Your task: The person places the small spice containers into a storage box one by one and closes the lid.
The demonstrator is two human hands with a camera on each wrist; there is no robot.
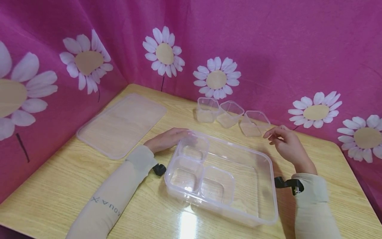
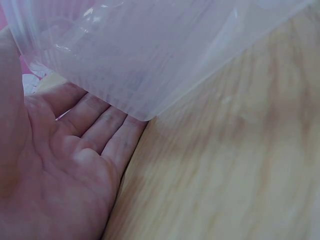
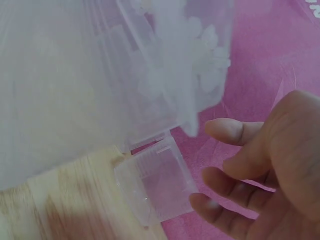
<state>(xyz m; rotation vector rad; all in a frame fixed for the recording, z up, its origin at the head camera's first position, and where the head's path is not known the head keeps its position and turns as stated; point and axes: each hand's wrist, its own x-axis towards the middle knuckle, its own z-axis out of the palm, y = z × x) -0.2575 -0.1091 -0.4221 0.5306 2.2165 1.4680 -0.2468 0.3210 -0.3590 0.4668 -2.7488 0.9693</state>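
Observation:
A large clear plastic food container (image 1: 273, 189) stands on the table, three small clear cups grouped in its left part: a back one (image 1: 194, 149), a front-left one (image 1: 183, 172) and another one (image 1: 217, 186) beside that. My left hand (image 1: 167, 138) lies along the container's back left corner, its fingers extended; the left wrist view shows those fingers (image 2: 90, 112) against the container's lower side. Beyond the back right corner, my right hand (image 1: 285, 143) hovers with loosely bent fingers and holds nothing. Its fingertips are close to the rightmost loose cup (image 1: 253, 125).
Two more loose clear cups, a left one (image 1: 207, 111) and a middle one (image 1: 230, 113), stand in line along the table's back edge. A flat translucent lid (image 1: 122, 126) lies at the left. Behind the wooden table (image 1: 53, 196) hangs a pink flowered cloth (image 1: 262, 49).

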